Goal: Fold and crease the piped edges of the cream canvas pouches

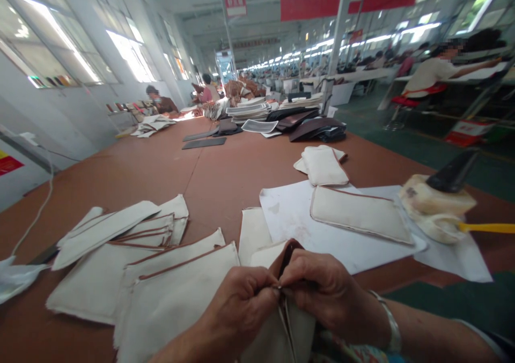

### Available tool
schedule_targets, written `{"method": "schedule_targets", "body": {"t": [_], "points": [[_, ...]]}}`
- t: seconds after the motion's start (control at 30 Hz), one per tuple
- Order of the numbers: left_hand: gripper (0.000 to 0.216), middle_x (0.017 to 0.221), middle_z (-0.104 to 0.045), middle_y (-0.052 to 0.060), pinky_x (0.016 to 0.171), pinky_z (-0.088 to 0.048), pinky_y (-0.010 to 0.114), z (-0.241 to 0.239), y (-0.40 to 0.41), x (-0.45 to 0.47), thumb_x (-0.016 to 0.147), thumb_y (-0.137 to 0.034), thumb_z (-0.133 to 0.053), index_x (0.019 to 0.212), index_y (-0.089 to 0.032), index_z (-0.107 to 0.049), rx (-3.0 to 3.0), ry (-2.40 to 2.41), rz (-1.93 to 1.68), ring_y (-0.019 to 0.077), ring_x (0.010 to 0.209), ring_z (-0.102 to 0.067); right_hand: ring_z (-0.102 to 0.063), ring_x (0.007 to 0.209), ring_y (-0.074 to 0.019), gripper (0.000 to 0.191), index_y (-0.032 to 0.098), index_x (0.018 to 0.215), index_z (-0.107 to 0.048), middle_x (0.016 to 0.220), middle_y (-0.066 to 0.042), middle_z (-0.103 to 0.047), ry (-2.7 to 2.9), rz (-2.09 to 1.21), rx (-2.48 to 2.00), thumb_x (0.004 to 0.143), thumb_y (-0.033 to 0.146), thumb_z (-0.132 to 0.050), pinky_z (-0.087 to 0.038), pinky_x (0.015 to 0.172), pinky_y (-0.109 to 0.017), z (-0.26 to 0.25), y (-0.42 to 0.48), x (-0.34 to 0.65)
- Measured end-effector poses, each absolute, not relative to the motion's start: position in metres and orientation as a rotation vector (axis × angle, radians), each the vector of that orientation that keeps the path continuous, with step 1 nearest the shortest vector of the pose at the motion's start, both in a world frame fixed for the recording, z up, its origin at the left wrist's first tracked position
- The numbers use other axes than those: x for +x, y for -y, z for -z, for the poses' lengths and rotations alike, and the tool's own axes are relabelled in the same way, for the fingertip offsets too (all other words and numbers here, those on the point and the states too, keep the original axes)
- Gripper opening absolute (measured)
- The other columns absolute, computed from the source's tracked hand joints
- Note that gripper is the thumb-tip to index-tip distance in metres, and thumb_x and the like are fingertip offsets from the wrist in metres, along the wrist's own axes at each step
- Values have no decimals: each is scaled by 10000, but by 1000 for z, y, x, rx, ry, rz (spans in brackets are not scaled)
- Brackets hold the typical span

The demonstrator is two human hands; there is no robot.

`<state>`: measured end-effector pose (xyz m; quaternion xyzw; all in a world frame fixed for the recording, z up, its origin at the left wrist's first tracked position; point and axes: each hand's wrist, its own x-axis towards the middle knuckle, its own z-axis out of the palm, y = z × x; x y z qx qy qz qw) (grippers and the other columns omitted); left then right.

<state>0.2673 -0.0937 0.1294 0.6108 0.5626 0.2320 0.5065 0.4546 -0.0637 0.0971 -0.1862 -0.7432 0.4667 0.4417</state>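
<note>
Both hands meet at the near edge of the table over a cream fabric pouch (300, 325) with a brown edge. My left hand (245, 298) is closed, pinching the pouch's brown-trimmed opening between thumb and fingers. Opposite it, my right hand (322, 285) pinches the same edge, the fingertips of both nearly touching. What lies between the fingertips is too small to make out. A brown flap (287, 258) stands up behind the fingers. Left of my hands lies a stack of similar cream pouches (181, 288) with brown edging.
More cream pieces (108, 229) lie at left. One pouch (358, 213) rests on white paper (289, 207), beside a pale block with a dark tool (453, 172) and a yellow handle (488, 228). Dark panels (317, 127) are piled at the back. People (432, 76) sit at other tables.
</note>
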Motion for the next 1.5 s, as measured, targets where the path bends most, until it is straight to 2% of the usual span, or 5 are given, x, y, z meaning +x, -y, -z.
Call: {"method": "schedule_targets", "body": {"t": [0.4,0.6,0.73,1.03,1.5], "points": [[337,539,-536,-1,462,-259,201,-109,100,269,643,-427,-759,662,-108,-652,868,-1181,-674,81,469,-384,-547,736,-162,134,158,1011,-640,838,-56,-626,2364,-365,-288,918,187,-548,-452,691,-281,-69,53,475],[434,548,-488,-18,472,-252,200,-104,104,259,719,-530,-736,671,-116,-613,1076,-1149,-651,76,493,-351,-590,776,-154,267,158,1195,-533,891,-72,-631,1991,-1202,-468,1019,281,-374,-477,684,-263,-88,65,479],[416,538,-415,-42,469,-220,197,-117,105,259,760,-504,-704,644,-123,-584,1174,-1149,-664,67,501,-287,-532,700,-123,432,108,982,-624,771,-37,-582,1895,-1681,-692,1022,466,-384,-435,620,-220,-105,58,479],[382,570,-468,-32,470,-231,196,-114,111,262,761,-473,-727,681,-129,-581,1038,-1031,-702,62,489,-315,-361,531,-66,267,117,696,-590,573,41,-447,2131,-1526,-640,841,340,-610,-295,472,-166,-105,51,470],[178,691,-498,-47,540,-365,183,-139,111,250,691,-99,-655,810,-177,-548,1563,-1165,-694,97,616,-427,-397,618,-82,430,88,761,-611,706,2,-498,1923,-1930,-467,923,485,-585,-315,540,-196,-115,43,475]]}}
